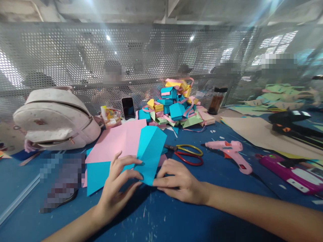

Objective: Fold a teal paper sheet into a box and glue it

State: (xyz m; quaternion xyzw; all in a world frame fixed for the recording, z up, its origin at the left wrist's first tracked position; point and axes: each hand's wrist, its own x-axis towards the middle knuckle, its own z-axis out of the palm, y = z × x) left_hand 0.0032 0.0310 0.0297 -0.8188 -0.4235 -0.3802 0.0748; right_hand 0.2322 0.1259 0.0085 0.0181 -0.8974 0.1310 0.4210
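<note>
A folded sheet of blue paper (150,151) is held up between my two hands, its creased top tilted away from me. My left hand (123,178) pinches its lower left edge, the thumb and fingertips closed on it. At the lower right corner, the fingers of my right hand (179,181) are curled and pressed onto the paper. Behind it a pink sheet (113,141) lies over another blue sheet (97,176) on the table. Scissors (189,154) with one yellow and one red handle lie just past my right hand.
A pink glue gun (229,148) and a magenta power strip (292,173) lie on the right. At the back is a pile of coloured paper boxes (174,104), with a phone (128,108) and a dark bottle (217,101) near it. A white backpack (55,121) stands left.
</note>
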